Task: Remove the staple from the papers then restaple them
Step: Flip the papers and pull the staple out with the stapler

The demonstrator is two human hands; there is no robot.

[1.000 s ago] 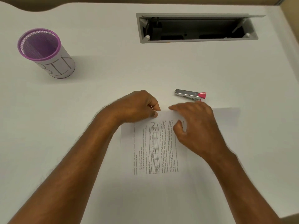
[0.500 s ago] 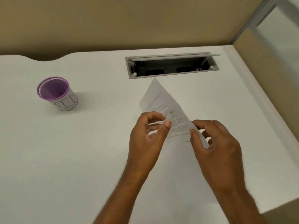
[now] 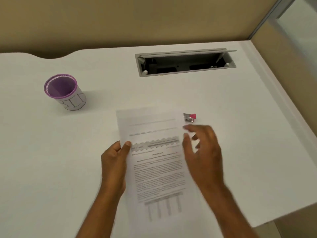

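The printed papers (image 3: 154, 152) are in the middle of the white desk, text side up and upright toward me. My left hand (image 3: 115, 162) grips their left edge, thumb on top. My right hand (image 3: 202, 152) hovers beside the right edge with fingers spread and nothing in it, blurred by motion. A small silver stapler with a pink end (image 3: 189, 117) lies on the desk just beyond my right fingertips, not touched. No staple can be made out on the papers.
A purple-rimmed cup marked BIN (image 3: 65, 92) stands at the left. An open grey cable hatch (image 3: 185, 63) is set in the desk at the back. The desk's right edge (image 3: 283, 127) runs close by, with a tan partition wall behind.
The papers, lifted and tilted half a second ago, now face me held by my left hand alone. My right hand has let go and moved toward the stapler.
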